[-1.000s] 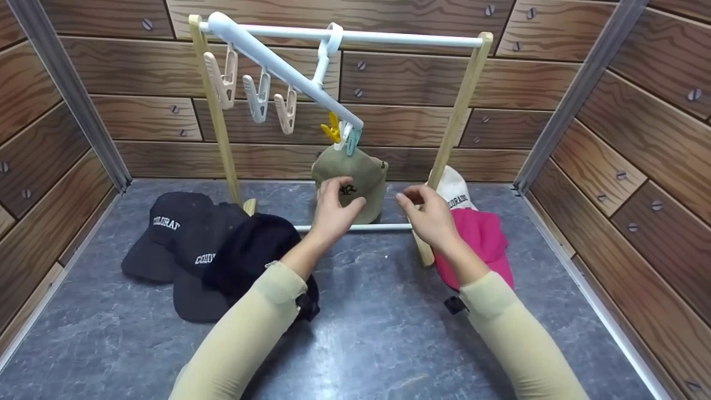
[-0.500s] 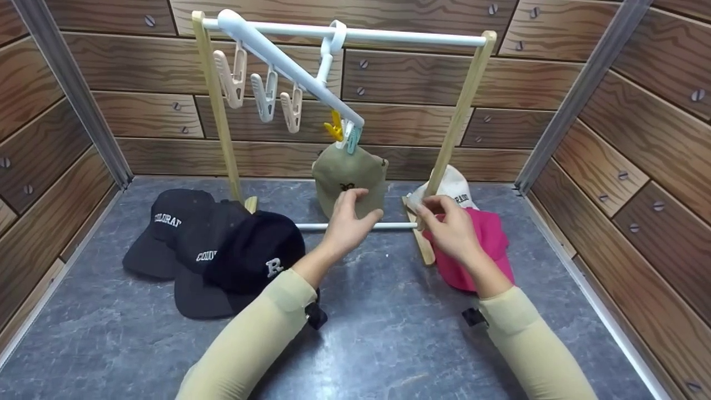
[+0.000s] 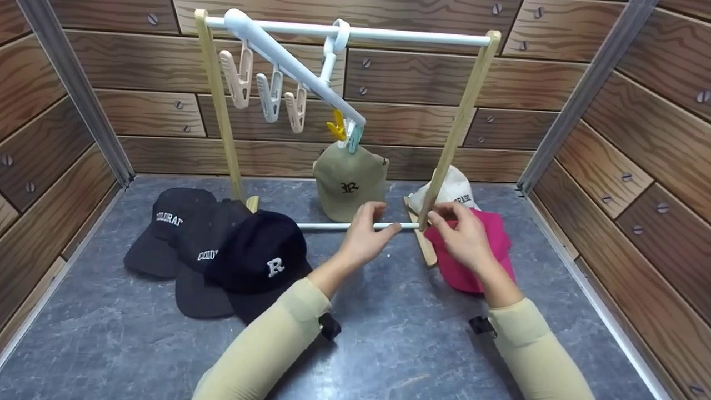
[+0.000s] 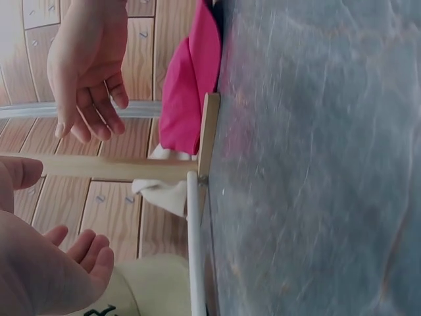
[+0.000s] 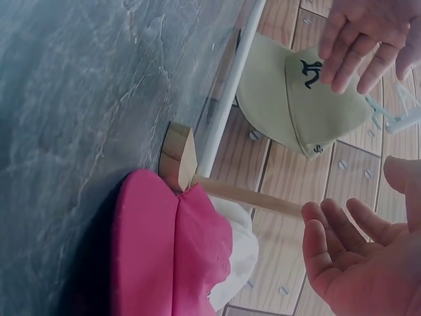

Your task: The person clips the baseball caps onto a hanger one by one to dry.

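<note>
Khaki baseball cap point(image 3: 349, 175) hangs unaided from the clip hanger point(image 3: 294, 66), the left hand point(image 3: 362, 239) and right hand point(image 3: 465, 240), both grips released, having shifted toward the pink cap point(image 3: 499, 243).

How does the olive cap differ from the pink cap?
The olive cap hangs from the clip hanger, while the pink cap rests on the tabletop. The olive cap shows a dark emblem; the pink cap shows none in view. The olive cap is muted, the pink cap vivid. Both have brims.
</note>
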